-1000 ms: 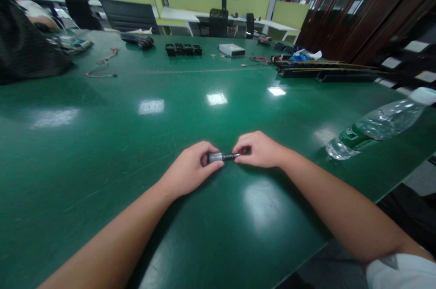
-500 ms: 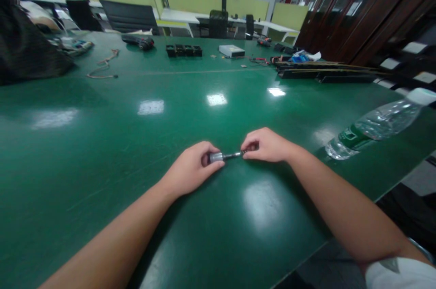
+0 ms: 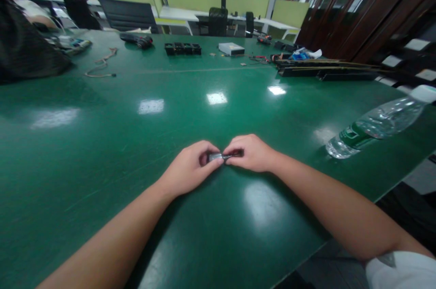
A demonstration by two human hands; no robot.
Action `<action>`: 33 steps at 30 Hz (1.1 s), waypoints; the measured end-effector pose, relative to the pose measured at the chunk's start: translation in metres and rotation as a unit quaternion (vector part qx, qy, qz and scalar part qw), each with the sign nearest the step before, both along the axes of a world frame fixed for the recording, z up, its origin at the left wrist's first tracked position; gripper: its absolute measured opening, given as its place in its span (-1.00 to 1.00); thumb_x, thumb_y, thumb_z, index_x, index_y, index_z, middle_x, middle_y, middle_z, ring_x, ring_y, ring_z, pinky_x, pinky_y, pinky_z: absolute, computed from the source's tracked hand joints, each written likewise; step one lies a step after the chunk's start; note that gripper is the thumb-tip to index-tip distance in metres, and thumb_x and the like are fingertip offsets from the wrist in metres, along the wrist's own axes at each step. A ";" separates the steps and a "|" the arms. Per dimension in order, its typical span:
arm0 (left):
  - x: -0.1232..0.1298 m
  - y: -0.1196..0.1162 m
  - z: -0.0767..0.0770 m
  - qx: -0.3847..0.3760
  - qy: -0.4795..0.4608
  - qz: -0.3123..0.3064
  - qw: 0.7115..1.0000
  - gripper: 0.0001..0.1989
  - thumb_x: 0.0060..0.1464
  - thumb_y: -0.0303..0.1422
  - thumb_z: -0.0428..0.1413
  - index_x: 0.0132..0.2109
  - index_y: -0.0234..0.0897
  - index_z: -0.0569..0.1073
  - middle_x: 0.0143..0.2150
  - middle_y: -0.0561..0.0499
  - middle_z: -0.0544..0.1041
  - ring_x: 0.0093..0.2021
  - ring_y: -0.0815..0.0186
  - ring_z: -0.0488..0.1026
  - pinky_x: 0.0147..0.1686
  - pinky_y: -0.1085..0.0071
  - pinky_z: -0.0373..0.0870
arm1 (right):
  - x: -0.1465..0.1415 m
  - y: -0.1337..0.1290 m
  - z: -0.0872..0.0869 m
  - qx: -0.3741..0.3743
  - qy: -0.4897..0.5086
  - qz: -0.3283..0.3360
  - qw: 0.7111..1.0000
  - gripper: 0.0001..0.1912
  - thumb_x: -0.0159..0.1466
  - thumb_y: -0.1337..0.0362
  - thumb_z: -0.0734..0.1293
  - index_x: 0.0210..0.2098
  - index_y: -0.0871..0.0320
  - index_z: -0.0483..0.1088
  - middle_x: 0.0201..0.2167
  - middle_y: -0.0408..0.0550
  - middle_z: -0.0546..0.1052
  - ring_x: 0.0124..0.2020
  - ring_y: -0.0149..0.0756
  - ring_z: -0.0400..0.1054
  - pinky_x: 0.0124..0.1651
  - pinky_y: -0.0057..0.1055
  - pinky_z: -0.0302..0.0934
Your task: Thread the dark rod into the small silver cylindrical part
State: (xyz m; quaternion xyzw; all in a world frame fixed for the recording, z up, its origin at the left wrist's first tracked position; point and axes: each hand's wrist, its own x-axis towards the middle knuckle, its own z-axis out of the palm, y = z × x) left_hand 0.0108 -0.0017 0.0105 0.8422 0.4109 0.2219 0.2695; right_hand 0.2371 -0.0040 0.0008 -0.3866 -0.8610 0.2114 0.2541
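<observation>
Over the green table, my left hand [image 3: 191, 167] is closed around a small silver metal cylinder [image 3: 215, 157], thumb and fingers on either side of it. A thin dark shaft [image 3: 230, 156] sticks out from the cylinder's right end. My right hand [image 3: 250, 154] pinches this shaft close to the cylinder, and its fingertips nearly meet those of my left hand. Fingers cover much of the piece, so its exact kind does not show.
A clear water bottle with a green label [image 3: 359, 137] stands to the right on the green table [image 3: 102, 152]. Toward the back lie a row of black fans [image 3: 183, 49], a silver box [image 3: 231, 48], a cable [image 3: 102, 62] and dark strips [image 3: 299, 71]. A dark bag [image 3: 27, 46] is far left.
My right hand has moved left along the shaft, up to the cylinder, and now covers most of the shaft. My left hand has stayed in place with its hold unchanged.
</observation>
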 end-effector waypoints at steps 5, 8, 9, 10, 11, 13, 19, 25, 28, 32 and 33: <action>-0.001 0.001 0.000 0.004 0.009 0.003 1.000 -0.70 0.13 -0.12 0.17 -0.13 -0.25 0.54 -0.41 0.06 0.47 -0.43 0.31 0.38 -0.41 0.41 0.26 | -0.002 -0.001 0.002 0.007 -0.017 -0.010 1.000 -0.83 0.20 0.28 0.45 -0.22 0.19 0.59 -0.33 -0.05 0.59 -0.32 -0.36 0.42 -0.24 -0.47 0.20; -0.001 0.001 -0.001 0.009 0.018 0.003 1.000 -0.72 0.10 -0.14 0.19 -0.14 -0.24 0.54 -0.42 0.06 0.46 -0.43 0.31 0.37 -0.42 0.42 0.25 | -0.002 -0.002 0.003 0.002 -0.016 -0.007 1.000 -0.83 0.19 0.28 0.45 -0.23 0.18 0.59 -0.34 -0.07 0.58 -0.33 -0.37 0.41 -0.25 -0.48 0.20; -0.001 0.001 -0.001 0.011 0.019 0.003 1.000 -0.72 0.09 -0.15 0.20 -0.15 -0.24 0.54 -0.42 0.06 0.46 -0.43 0.31 0.37 -0.42 0.42 0.25 | -0.001 -0.002 0.003 -0.001 -0.013 -0.005 1.000 -0.83 0.18 0.29 0.46 -0.23 0.18 0.58 -0.34 -0.08 0.58 -0.33 -0.38 0.41 -0.26 -0.48 0.20; -0.001 0.001 -0.002 0.013 0.019 0.003 1.000 -0.72 0.08 -0.15 0.20 -0.15 -0.24 0.54 -0.42 0.06 0.46 -0.43 0.31 0.37 -0.41 0.42 0.25 | -0.001 -0.003 0.004 -0.005 -0.010 -0.003 1.000 -0.83 0.17 0.31 0.46 -0.22 0.18 0.58 -0.34 -0.08 0.57 -0.34 -0.38 0.40 -0.26 -0.48 0.20; -0.001 0.000 -0.002 0.015 0.018 0.002 1.000 -0.72 0.08 -0.15 0.21 -0.15 -0.24 0.54 -0.41 0.06 0.46 -0.43 0.31 0.38 -0.41 0.42 0.25 | -0.001 -0.003 0.004 -0.008 -0.008 -0.001 1.000 -0.83 0.16 0.33 0.46 -0.22 0.18 0.58 -0.34 -0.08 0.57 -0.34 -0.39 0.40 -0.25 -0.48 0.21; -0.001 0.000 -0.001 0.016 0.018 0.003 1.000 -0.73 0.07 -0.15 0.21 -0.16 -0.23 0.54 -0.41 0.06 0.46 -0.43 0.31 0.38 -0.40 0.42 0.25 | 0.000 -0.003 0.004 -0.011 -0.005 0.004 1.000 -0.82 0.16 0.36 0.44 -0.21 0.17 0.58 -0.32 -0.08 0.57 -0.33 -0.39 0.40 -0.24 -0.48 0.22; -0.001 0.000 -0.001 0.012 0.017 0.005 1.000 -0.73 0.07 -0.15 0.21 -0.18 -0.23 0.54 -0.41 0.06 0.46 -0.42 0.31 0.38 -0.40 0.41 0.26 | -0.001 -0.004 0.004 -0.002 -0.012 0.010 1.000 -0.83 0.18 0.38 0.41 -0.21 0.18 0.57 -0.33 -0.07 0.56 -0.32 -0.38 0.40 -0.24 -0.47 0.21; -0.001 0.000 -0.002 0.004 0.019 0.007 1.000 -0.72 0.08 -0.14 0.22 -0.17 -0.23 0.54 -0.40 0.06 0.46 -0.41 0.30 0.38 -0.39 0.40 0.26 | -0.001 -0.005 0.005 0.002 -0.019 0.013 1.000 -0.83 0.19 0.37 0.41 -0.21 0.18 0.57 -0.34 -0.08 0.55 -0.33 -0.38 0.39 -0.25 -0.48 0.21; -0.001 0.000 -0.002 0.000 0.018 0.005 1.000 -0.72 0.08 -0.14 0.21 -0.17 -0.23 0.54 -0.40 0.06 0.46 -0.41 0.30 0.38 -0.39 0.40 0.26 | 0.000 -0.005 0.006 0.009 -0.020 0.014 1.000 -0.84 0.18 0.37 0.41 -0.22 0.19 0.57 -0.35 -0.08 0.55 -0.34 -0.38 0.39 -0.25 -0.48 0.21; -0.002 0.000 -0.002 -0.002 0.017 0.003 1.000 -0.72 0.08 -0.14 0.22 -0.16 -0.24 0.54 -0.40 0.06 0.45 -0.41 0.30 0.37 -0.39 0.40 0.25 | 0.001 -0.005 0.007 0.011 -0.024 0.016 1.000 -0.85 0.18 0.37 0.41 -0.23 0.21 0.57 -0.35 -0.07 0.56 -0.34 -0.37 0.39 -0.24 -0.47 0.21; -0.002 0.000 -0.002 -0.002 0.017 0.004 1.000 -0.72 0.08 -0.14 0.22 -0.16 -0.24 0.54 -0.40 0.06 0.45 -0.41 0.30 0.37 -0.39 0.40 0.25 | 0.001 -0.005 0.007 0.010 -0.025 0.016 1.000 -0.85 0.18 0.37 0.41 -0.24 0.21 0.58 -0.35 -0.07 0.56 -0.34 -0.37 0.39 -0.24 -0.47 0.21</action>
